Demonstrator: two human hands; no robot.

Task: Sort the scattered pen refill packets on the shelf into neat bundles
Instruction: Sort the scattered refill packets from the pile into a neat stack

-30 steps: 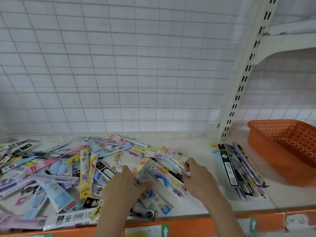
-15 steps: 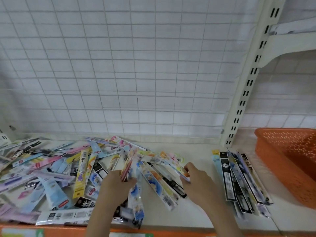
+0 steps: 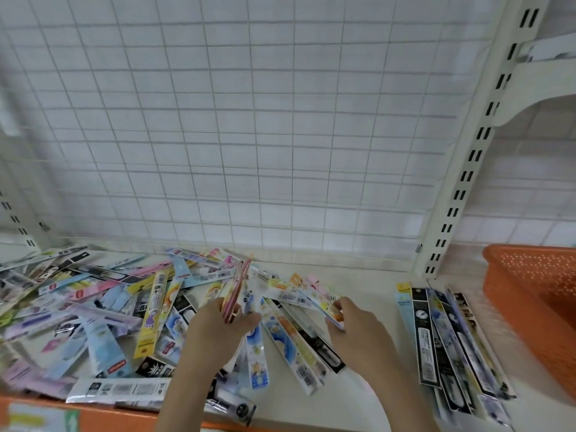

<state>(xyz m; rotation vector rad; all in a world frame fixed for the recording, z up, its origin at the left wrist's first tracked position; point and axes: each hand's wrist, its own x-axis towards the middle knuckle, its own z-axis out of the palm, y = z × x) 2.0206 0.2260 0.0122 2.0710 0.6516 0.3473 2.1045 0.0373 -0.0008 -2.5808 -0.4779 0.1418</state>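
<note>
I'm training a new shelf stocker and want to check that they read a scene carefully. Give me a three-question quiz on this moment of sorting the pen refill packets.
1. True or false: the left hand holds a bunch of packets tilted up off the shelf.
2. Which lies nearest the orange basket? A) the scattered pile B) the aligned bundle C) the right hand
3. Fill in: the right hand pinches the end of a ____.

Key: 1 true; 2 B; 3 packet
</note>
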